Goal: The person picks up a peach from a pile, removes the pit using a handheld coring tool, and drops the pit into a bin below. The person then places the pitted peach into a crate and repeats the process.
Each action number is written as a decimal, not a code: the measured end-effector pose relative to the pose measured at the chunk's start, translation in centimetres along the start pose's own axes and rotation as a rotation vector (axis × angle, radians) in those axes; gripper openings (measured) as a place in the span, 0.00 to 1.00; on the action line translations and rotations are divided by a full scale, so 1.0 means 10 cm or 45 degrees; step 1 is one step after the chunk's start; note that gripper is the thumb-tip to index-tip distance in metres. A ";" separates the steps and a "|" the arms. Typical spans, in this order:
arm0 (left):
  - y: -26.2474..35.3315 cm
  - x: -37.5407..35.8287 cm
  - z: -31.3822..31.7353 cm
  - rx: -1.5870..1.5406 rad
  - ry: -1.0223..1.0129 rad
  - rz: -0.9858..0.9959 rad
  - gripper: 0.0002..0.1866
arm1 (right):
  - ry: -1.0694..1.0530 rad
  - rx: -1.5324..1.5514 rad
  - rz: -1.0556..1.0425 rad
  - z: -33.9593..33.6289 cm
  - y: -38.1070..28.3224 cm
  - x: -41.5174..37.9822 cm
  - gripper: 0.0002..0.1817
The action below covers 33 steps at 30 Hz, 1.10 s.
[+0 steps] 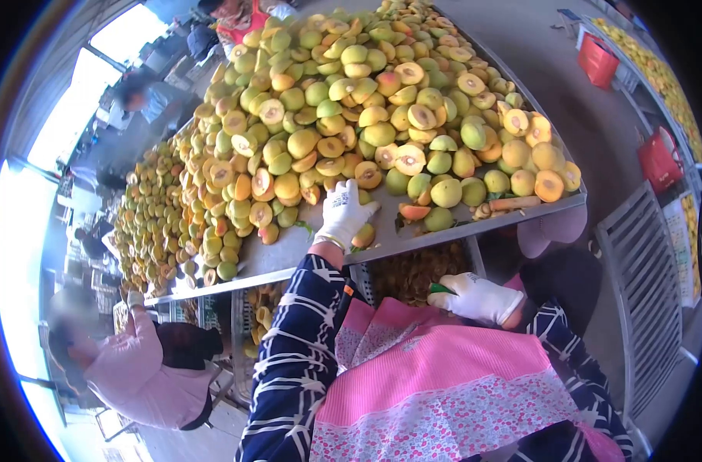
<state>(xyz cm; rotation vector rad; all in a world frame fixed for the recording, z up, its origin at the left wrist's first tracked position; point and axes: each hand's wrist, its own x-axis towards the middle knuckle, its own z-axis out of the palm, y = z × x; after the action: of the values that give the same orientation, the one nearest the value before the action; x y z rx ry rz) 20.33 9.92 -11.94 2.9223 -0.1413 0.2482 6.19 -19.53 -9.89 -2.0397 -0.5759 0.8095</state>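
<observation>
Halved and whole yellow-green fruits (351, 85) lie in a big heap on a metal table (289, 250). My left hand (345, 214), in a white glove, reaches onto the table at the heap's near edge, its fingertips against the fruits; whether it grips one cannot be made out. Close to its thumb side lies a single fruit (364, 236). My right hand (478, 298), also gloved in white, is closed around a small tool with a green handle (441, 289), held above a crate of brown pieces (405, 271) below the table edge.
A co-worker in a pale pink top (139, 369) sits at the left, and another person (247, 19) is behind the heap. Crates (243, 331) stand under the table edge. At the right are a metal rack (645, 300) and red bags (660, 159).
</observation>
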 end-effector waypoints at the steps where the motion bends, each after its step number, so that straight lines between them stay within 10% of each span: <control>1: 0.07 0.04 0.02 0.087 0.000 -0.003 0.28 | 0.067 -0.011 -0.024 0.00 0.03 -0.02 0.23; 5: 0.18 -0.25 -0.30 -1.421 -0.081 -0.465 0.20 | 0.308 0.187 -0.085 -0.08 -0.05 -0.10 0.21; 8: 0.34 -0.67 -0.66 -2.640 -0.394 -0.325 0.27 | 0.505 0.330 -0.326 -0.05 -0.25 -0.10 0.17; 24: 1.17 -1.52 -1.21 -2.826 -0.281 0.002 0.39 | 0.671 0.267 -0.617 0.10 -0.99 -0.46 0.13; 33: 1.37 -1.71 -1.20 -2.263 -0.013 -0.188 0.21 | 0.981 0.083 -0.851 0.16 -1.05 -0.28 0.11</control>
<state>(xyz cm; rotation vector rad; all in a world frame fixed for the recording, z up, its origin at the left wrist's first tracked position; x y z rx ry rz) 0.12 0.38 -0.73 1.1551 -0.0677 0.0097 2.06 -14.85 -0.82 -1.7354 -0.6898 -0.3419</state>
